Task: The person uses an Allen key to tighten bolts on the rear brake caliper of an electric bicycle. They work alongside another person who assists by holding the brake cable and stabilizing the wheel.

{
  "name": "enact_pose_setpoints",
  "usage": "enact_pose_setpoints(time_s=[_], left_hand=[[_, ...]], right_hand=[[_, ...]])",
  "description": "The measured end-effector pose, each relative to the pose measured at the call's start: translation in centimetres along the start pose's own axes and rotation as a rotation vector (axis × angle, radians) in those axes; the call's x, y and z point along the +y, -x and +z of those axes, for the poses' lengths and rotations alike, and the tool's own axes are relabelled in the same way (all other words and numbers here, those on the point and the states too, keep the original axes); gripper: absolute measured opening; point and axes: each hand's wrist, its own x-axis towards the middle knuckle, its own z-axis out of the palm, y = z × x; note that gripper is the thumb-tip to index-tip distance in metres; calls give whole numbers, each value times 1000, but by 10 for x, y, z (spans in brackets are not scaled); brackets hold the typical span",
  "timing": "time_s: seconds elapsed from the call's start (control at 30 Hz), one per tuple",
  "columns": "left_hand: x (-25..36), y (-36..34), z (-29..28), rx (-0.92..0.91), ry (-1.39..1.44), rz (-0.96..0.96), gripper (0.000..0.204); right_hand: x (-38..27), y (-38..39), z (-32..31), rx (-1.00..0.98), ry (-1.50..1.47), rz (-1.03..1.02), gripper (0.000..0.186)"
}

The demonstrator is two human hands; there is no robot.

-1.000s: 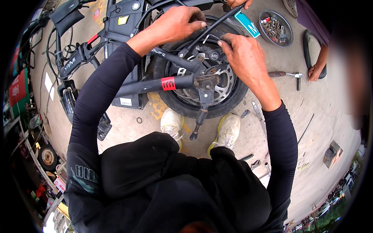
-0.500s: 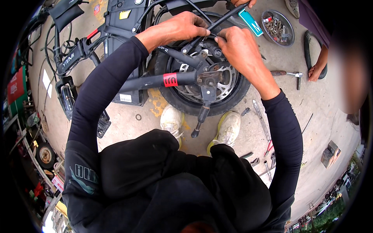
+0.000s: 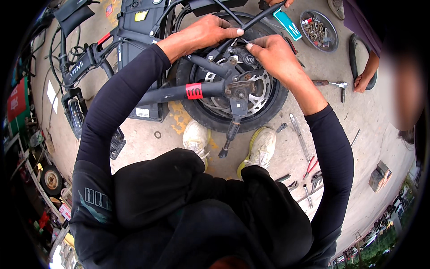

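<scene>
An e-bike lies in front of me, its rear wheel (image 3: 190,107) with a brake disc (image 3: 264,89) beyond my shoes. My left hand (image 3: 208,31) is closed at a slanting black tube (image 3: 262,17) above the hub, its thumb lying on the tube. Just right of it, my right hand (image 3: 275,56) pinches with thumb and forefinger by a thin dark strip or cable (image 3: 244,40). What exactly it grips is too small to make out. Another person's hand (image 3: 282,2) holds the tube's far end.
A metal bowl (image 3: 305,40) of bolts stands at the far right. A ratchet (image 3: 331,84), red-handled pliers (image 3: 310,166) and a wrench (image 3: 307,195) lie on the concrete. A second person's hand (image 3: 361,83) rests at the right. The battery case (image 3: 143,67) is left of the wheel.
My right hand has drawn slightly right and down, away from my left, so the thin strip between them shows more. My left hand stays by the tube. The whole view has shifted a little.
</scene>
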Motion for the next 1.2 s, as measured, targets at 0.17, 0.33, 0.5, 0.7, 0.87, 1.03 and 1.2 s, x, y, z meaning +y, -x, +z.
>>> enact_pose_setpoints(time_s=[0.17, 0.33, 0.5, 0.7, 0.87, 1.03, 1.2], left_hand=[[-3, -16, 14, -54, 124, 0, 40], [-6, -13, 16, -32, 188, -52, 42], [-4, -14, 7, -56, 46, 34, 47], [-11, -11, 3, -132, 122, 62, 54], [0, -4, 1, -142, 37, 21, 46], [-10, -9, 2, -169, 209, 17, 45], [-19, -11, 17, -30, 258, 64, 48]], right_hand=[[-16, -18, -19, -100, 206, -43, 25], [-48, -29, -30, -318, 22, 228, 18], [-66, -30, -29, -333, 119, 263, 20], [-68, -21, -21, -343, -98, 286, 21], [-68, -12, -28, -333, -145, 304, 22], [-102, -27, -15, -358, 334, 281, 22], [-101, -27, -11, -383, 579, 161, 24]])
